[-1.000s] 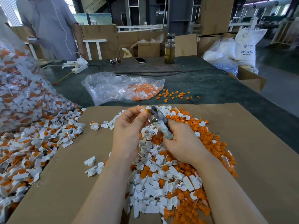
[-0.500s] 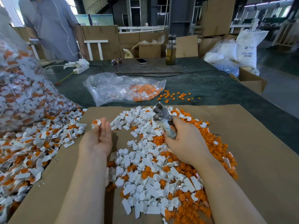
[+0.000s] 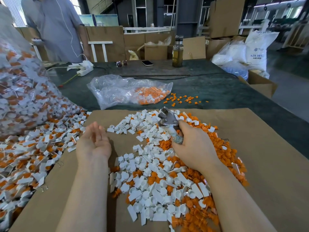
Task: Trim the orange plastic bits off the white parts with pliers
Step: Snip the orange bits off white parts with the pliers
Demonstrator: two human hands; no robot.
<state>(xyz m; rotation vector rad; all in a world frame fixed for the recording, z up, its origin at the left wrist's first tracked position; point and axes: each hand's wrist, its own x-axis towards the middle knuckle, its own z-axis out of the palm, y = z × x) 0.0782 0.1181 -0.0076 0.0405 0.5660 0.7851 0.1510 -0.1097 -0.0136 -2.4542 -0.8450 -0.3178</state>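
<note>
Head view, looking down on the bench. Cardboard sheet under both forearms. Big clear bag of untrimmed parts bulges up beyond the left fingertips, and its spill of white-and-orange parts lies just outside the left hand. Mixed heap of trimmed white parts and cut orange bits sits between the two hands and under the right wrist. Smaller bag with orange scraps lies well past the fingertips, on the green table.

Right hand: fingers curled round the wrapped handles of the pliers, metal head sticking out above the thumb, pointing away. Jaws look empty; cannot tell whether they are parted.

Left hand: palm up, fingers loosely spread and slightly bent, holding nothing I can make out.

Step in hand, as I judge it: between pieces, with one part finished and the next not yet picked. The next move calls for the left fingers to pinch an untrimmed part from the spill beside them, then bring its orange stub to the pliers.

Against the frame half a second back: left hand has rolled further palm-up and spread wider, sitting about where it was; right hand's grip and the pliers' pose are much the same. A second back, both hands met at the pliers' head, left fingers pinching a part there.
</note>
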